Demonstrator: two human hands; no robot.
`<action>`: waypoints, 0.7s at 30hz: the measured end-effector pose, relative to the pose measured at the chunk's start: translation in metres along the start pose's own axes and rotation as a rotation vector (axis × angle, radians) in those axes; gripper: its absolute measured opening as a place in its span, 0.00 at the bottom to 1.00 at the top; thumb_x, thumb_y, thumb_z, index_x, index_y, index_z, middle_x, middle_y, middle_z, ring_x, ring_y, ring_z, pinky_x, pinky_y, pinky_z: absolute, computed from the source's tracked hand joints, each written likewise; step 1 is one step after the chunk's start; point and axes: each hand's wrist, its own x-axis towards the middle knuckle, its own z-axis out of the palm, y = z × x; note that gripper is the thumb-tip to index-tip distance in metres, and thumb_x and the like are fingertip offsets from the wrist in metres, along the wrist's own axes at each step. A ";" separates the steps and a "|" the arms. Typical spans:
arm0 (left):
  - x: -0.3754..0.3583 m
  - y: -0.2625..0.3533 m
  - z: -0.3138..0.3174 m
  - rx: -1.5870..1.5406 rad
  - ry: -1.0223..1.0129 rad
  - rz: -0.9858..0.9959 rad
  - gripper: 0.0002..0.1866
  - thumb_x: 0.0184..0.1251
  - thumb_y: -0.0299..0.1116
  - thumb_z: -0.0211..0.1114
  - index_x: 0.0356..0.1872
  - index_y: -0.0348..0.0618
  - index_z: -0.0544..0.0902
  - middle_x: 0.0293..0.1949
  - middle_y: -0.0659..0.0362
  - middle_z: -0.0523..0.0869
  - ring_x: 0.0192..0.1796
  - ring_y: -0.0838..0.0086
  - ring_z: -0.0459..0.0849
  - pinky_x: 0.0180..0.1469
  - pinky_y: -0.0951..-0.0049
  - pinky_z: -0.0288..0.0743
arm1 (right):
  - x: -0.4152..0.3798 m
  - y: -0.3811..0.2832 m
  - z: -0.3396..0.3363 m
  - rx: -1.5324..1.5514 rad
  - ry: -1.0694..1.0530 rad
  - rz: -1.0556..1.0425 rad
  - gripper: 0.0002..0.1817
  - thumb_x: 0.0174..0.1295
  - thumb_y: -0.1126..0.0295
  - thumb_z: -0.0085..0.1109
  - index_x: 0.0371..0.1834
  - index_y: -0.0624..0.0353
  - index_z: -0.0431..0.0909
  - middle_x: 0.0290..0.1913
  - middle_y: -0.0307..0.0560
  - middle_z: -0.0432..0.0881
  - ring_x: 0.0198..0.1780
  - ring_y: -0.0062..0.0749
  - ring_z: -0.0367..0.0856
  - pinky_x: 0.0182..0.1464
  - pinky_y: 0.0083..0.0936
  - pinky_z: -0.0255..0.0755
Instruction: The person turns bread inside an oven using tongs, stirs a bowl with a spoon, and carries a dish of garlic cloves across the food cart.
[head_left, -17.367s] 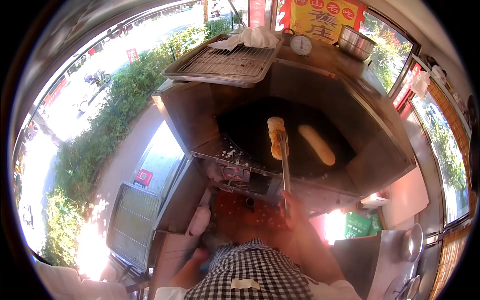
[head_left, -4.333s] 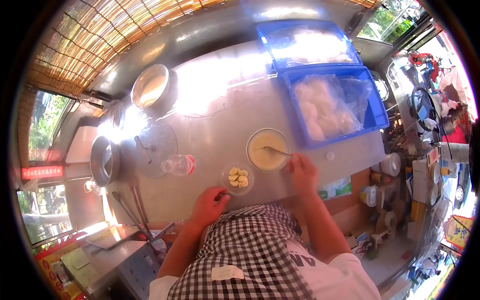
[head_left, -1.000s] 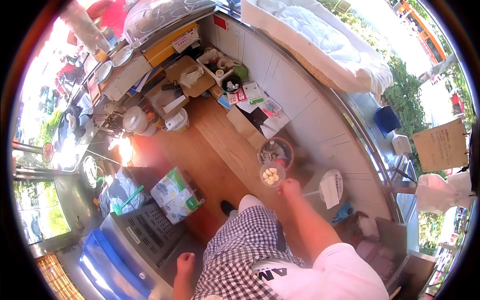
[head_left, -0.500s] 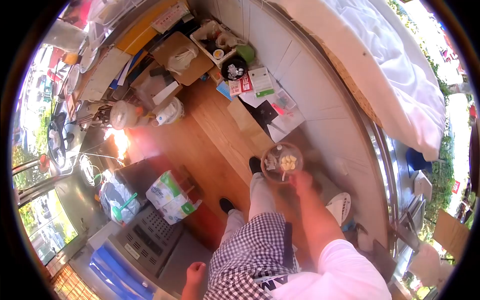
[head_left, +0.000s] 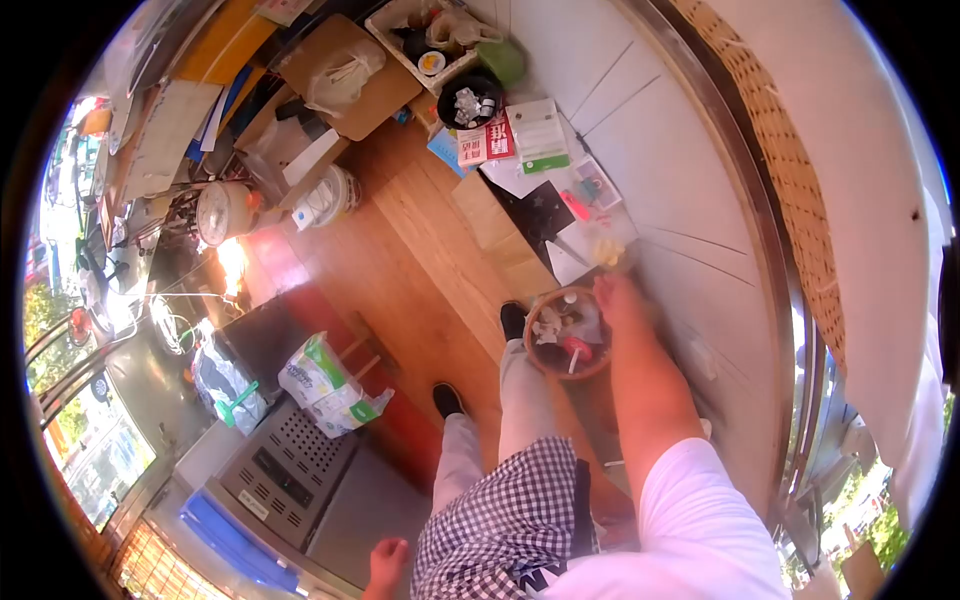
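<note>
My right hand (head_left: pixel 620 300) is reached out above the right edge of a round brown-rimmed bin (head_left: pixel 529 343). Its fingers are closed on a see-through container of pale yellow pieces (head_left: pixel 608 252); blur hides whether it is a bowl or a bag. Inside the bin lie crumpled whitish scraps (head_left: pixel 547 325), something red and a white stick. My left hand (head_left: pixel 388 558) hangs at the lower edge beside the checked apron (head_left: pixel 490 500), fingers curled in, with nothing visible in them.
Papers and a flattened brown bag (head_left: pixel 500 230) lie along the wall past the bin. A black bowl (head_left: pixel 470 100), a cardboard box (head_left: pixel 375 110) and a white bucket (head_left: pixel 330 197) stand further off. On the left are a tissue pack (head_left: pixel 330 385) and a grey metal appliance (head_left: pixel 285 480).
My right hand has moved away from my body with the see-through container, from over the bin toward the papers. The bin's contents now show. My left hand has dipped slightly.
</note>
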 end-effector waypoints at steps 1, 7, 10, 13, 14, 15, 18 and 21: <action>-0.004 0.006 0.003 -0.005 0.019 -0.006 0.12 0.65 0.32 0.63 0.40 0.31 0.80 0.31 0.56 0.84 0.32 0.75 0.83 0.36 0.75 0.79 | -0.006 0.000 0.007 -0.029 0.002 0.009 0.11 0.64 0.67 0.55 0.45 0.61 0.72 0.37 0.45 0.80 0.35 0.36 0.82 0.39 0.33 0.78; -0.010 0.014 0.016 -0.006 0.006 -0.012 0.12 0.66 0.31 0.62 0.42 0.30 0.78 0.34 0.54 0.84 0.33 0.70 0.85 0.38 0.72 0.81 | -0.014 0.019 -0.009 -0.203 -0.028 0.092 0.10 0.66 0.62 0.55 0.42 0.56 0.73 0.36 0.42 0.80 0.36 0.35 0.82 0.39 0.33 0.77; -0.013 0.017 0.019 -0.031 0.003 -0.006 0.12 0.66 0.30 0.62 0.42 0.30 0.78 0.34 0.54 0.84 0.34 0.70 0.85 0.39 0.71 0.81 | -0.034 0.028 -0.028 -0.273 -0.046 0.131 0.09 0.66 0.62 0.55 0.39 0.56 0.74 0.33 0.42 0.80 0.34 0.33 0.82 0.37 0.32 0.77; -0.022 0.017 0.022 -0.082 0.018 0.003 0.12 0.66 0.32 0.62 0.40 0.30 0.79 0.31 0.56 0.84 0.32 0.73 0.83 0.37 0.73 0.79 | -0.074 0.036 -0.029 -0.330 0.000 0.137 0.09 0.65 0.63 0.55 0.37 0.57 0.75 0.30 0.42 0.80 0.31 0.31 0.81 0.33 0.30 0.77; -0.026 0.019 0.024 -0.104 0.035 0.002 0.13 0.65 0.33 0.63 0.39 0.30 0.80 0.29 0.57 0.84 0.30 0.76 0.81 0.34 0.75 0.77 | -0.084 0.040 -0.031 -0.380 -0.002 0.137 0.09 0.65 0.63 0.55 0.36 0.57 0.75 0.29 0.43 0.80 0.29 0.30 0.81 0.31 0.28 0.77; -0.030 0.020 0.025 -0.128 0.054 0.003 0.13 0.64 0.34 0.63 0.38 0.30 0.81 0.27 0.59 0.83 0.28 0.79 0.80 0.32 0.77 0.75 | -0.093 0.045 -0.031 -0.431 -0.007 0.135 0.09 0.65 0.64 0.55 0.36 0.58 0.75 0.29 0.43 0.80 0.28 0.30 0.81 0.29 0.27 0.77; -0.041 0.016 0.024 -0.170 0.081 0.031 0.12 0.64 0.33 0.63 0.37 0.30 0.80 0.26 0.59 0.83 0.27 0.78 0.79 0.31 0.77 0.75 | -0.119 0.055 -0.031 -0.638 -0.078 0.141 0.08 0.63 0.67 0.53 0.36 0.59 0.76 0.28 0.44 0.80 0.25 0.29 0.81 0.24 0.23 0.76; -0.048 0.000 0.019 -0.313 0.117 0.048 0.12 0.64 0.32 0.62 0.38 0.30 0.80 0.26 0.58 0.83 0.27 0.77 0.79 0.30 0.76 0.75 | -0.161 0.059 -0.015 -0.837 -0.183 0.072 0.07 0.62 0.69 0.51 0.35 0.60 0.77 0.28 0.45 0.81 0.24 0.28 0.80 0.22 0.23 0.75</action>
